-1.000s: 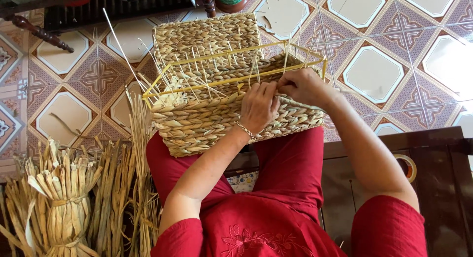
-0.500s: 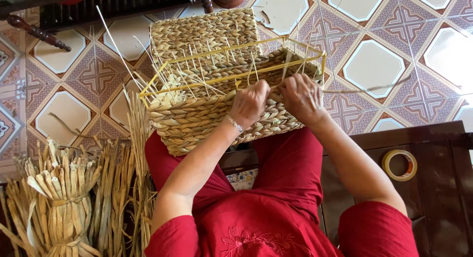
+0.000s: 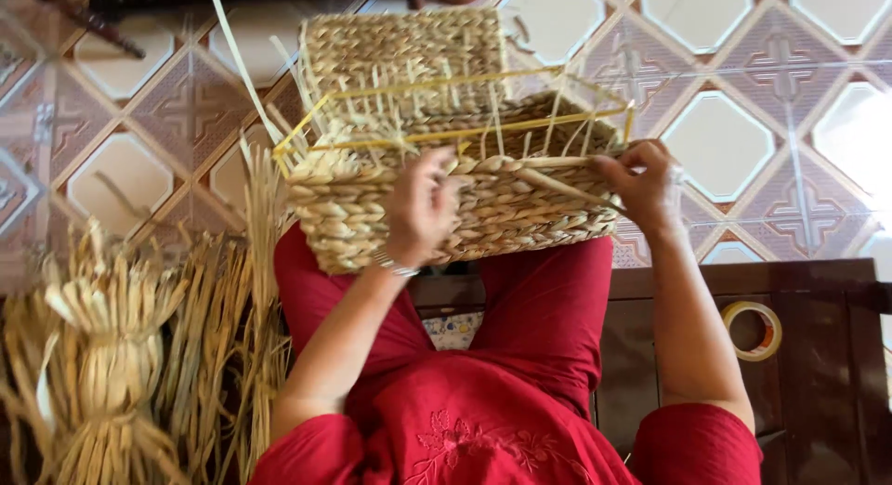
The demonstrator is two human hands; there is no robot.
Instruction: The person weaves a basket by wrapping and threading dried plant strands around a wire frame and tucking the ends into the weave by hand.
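A half-woven straw basket on a yellow wire frame rests on my lap, over red trousers. My left hand presses against the basket's near woven wall, fingers curled at the top row. My right hand is at the basket's right corner, pinching a flat straw strand that runs slantwise across the wall. Loose upright straw stakes stick up inside the frame.
Bundles of dried straw lie on the left beside my leg. A roll of tape sits on a dark wooden bench at right. Patterned floor tiles surround the basket; a dark stick lies far left.
My right hand has moved rightward from the middle of the rim to the right corner, drawing the strand along. The left hand stayed on the near wall.
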